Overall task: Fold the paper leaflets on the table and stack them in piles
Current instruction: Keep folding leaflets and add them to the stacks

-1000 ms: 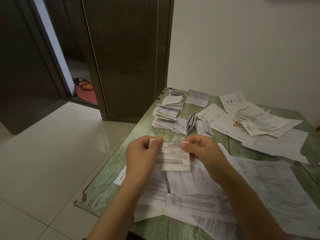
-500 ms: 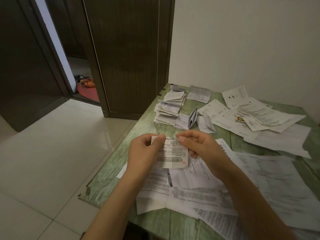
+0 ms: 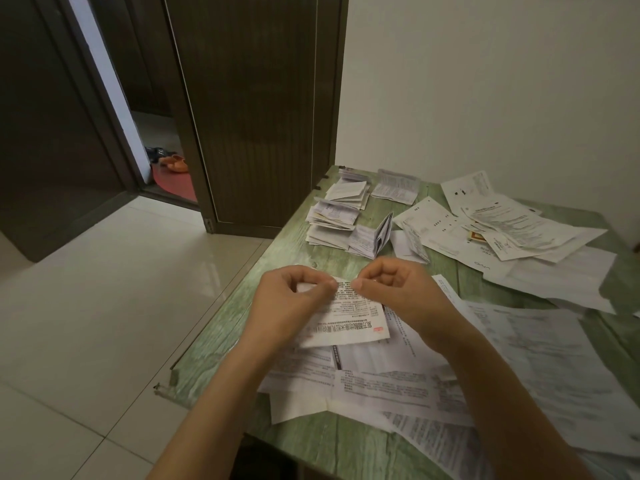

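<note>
A small printed leaflet [image 3: 349,320] is held a little above the green table [image 3: 277,258], pinched along its top edge. My left hand [image 3: 294,299] grips its upper left corner and covers its left side. My right hand [image 3: 398,289] pinches the top edge just to the right, thumb and forefinger together. Piles of folded leaflets [image 3: 334,221] stand at the table's far left corner, with one half-open folded leaflet [image 3: 372,237] beside them. Unfolded sheets [image 3: 381,382] lie under my hands.
More unfolded sheets [image 3: 512,230] are scattered over the far right and near right of the table. One flat folded leaflet [image 3: 396,187] lies by the wall. The table's left edge borders a tiled floor [image 3: 104,289], with a dark open door [image 3: 249,116] beyond.
The two hands have drawn closer together at the leaflet's top edge, and the leaflet now hangs tilted, lower edge showing a bold heading. The view has dipped slightly.
</note>
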